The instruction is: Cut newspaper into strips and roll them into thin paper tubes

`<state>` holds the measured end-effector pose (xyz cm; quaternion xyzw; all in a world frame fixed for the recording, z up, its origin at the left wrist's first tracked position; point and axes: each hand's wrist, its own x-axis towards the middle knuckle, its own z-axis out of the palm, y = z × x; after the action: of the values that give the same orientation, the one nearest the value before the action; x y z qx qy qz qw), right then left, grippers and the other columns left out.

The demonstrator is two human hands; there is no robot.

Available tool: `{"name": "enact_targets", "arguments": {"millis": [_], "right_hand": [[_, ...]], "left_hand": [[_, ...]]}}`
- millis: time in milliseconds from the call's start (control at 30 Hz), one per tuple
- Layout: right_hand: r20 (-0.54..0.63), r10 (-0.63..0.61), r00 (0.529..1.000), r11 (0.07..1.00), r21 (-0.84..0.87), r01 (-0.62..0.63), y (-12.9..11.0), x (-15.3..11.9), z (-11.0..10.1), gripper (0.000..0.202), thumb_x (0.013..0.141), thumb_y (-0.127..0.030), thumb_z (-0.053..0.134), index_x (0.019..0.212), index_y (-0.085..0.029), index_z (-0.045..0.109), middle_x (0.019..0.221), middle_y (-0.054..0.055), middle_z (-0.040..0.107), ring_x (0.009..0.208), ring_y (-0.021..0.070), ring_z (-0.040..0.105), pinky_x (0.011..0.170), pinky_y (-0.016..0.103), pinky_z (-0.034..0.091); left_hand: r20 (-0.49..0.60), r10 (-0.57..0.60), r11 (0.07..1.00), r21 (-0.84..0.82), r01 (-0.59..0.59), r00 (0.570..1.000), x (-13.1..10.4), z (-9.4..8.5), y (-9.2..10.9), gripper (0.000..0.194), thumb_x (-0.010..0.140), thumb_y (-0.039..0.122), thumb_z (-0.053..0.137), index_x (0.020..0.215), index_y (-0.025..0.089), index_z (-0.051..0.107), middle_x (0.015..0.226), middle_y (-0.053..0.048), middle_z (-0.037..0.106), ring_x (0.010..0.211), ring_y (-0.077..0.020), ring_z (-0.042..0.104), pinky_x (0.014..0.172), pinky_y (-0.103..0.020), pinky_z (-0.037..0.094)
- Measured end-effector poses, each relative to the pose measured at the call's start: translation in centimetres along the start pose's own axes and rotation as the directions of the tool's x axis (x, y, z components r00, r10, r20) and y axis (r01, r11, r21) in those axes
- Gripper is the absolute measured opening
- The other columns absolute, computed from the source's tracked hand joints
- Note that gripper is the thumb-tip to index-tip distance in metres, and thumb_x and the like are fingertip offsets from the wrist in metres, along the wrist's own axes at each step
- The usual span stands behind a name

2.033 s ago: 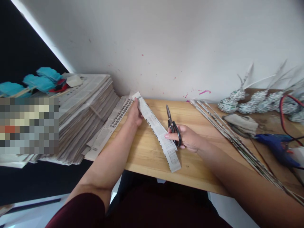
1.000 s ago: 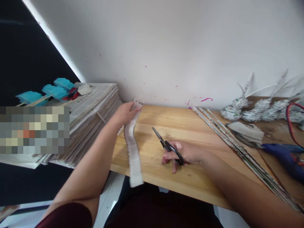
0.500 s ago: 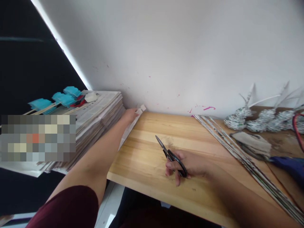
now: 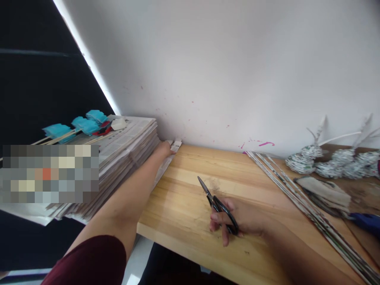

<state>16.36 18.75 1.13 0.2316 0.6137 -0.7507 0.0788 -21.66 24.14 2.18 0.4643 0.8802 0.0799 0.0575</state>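
My right hand (image 4: 227, 217) is wrapped round the black handles of a pair of scissors (image 4: 215, 204) over the wooden table (image 4: 190, 174). The blades point up and to the left and look nearly closed. At the table's far left corner, my left hand (image 4: 165, 149) is at a narrow strip of printed paper (image 4: 177, 145) lying along the edge. Its fingers are mostly hidden, so its hold on the strip is unclear. Close beside that hand rises a tall stack of newspapers (image 4: 127, 158).
Blue paper flowers (image 4: 84, 126) on sticks and a red-and-black object (image 4: 103, 128) lie on the stack. Long rolled paper sticks (image 4: 305, 206) cross the table's right side. Beyond them are woven paper pieces (image 4: 303, 159), a cloth (image 4: 325, 192) and a blue item (image 4: 366, 222). A white wall stands behind.
My left hand has lowered onto the strip, whose end was raised before and now lies flatter. The scissors stay in my right hand. The whole view has shifted slightly.
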Motion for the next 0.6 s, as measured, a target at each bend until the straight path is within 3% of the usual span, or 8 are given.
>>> {"name": "enact_targets", "arguments": {"millis": [200, 467, 600], "right_hand": [[-0.009, 0.006, 1.000, 1.000, -0.020, -0.006, -0.1, -0.1, 0.0, 0.051, 0.078, -0.060, 0.074, 0.091, -0.018, 0.048, 0.095, 0.007, 0.072, 0.055, 0.0112, 0.071, 0.031, 0.013, 0.027], [0.002, 0.007, 1.000, 1.000, -0.028, -0.007, 0.0, 0.0, -0.1, 0.051, 0.078, -0.061, 0.074, 0.091, -0.017, 0.050, 0.096, 0.007, 0.071, 0.057, 0.0121, 0.072, 0.031, 0.014, 0.028], [-0.003, 0.008, 1.000, 1.000, -0.025, -0.008, 0.0, 0.0, 0.0, 0.052, 0.077, -0.061, 0.074, 0.090, -0.017, 0.050, 0.096, 0.008, 0.071, 0.056, 0.0116, 0.071, 0.031, 0.014, 0.028]], "left_hand": [[-0.088, -0.014, 0.998, -0.054, 0.010, 0.996, -1.1, -0.1, 0.2, 0.030, 0.066, 0.035, 0.082, 0.090, 0.020, 0.075, 0.109, -0.019, 0.075, 0.102, -0.0360, 0.069, 0.080, -0.037, 0.050], [-0.157, 0.008, 0.991, -0.134, -0.029, 0.988, -1.5, 0.9, -0.4, 0.028, 0.067, 0.027, 0.081, 0.094, 0.024, 0.073, 0.095, -0.010, 0.076, 0.092, -0.0284, 0.069, 0.080, -0.034, 0.050], [-0.205, 0.062, 0.990, -0.110, -0.086, 0.977, -2.0, 1.2, -0.1, 0.032, 0.071, 0.024, 0.078, 0.103, 0.024, 0.073, 0.109, -0.013, 0.073, 0.107, -0.0304, 0.064, 0.088, -0.035, 0.047]]}}
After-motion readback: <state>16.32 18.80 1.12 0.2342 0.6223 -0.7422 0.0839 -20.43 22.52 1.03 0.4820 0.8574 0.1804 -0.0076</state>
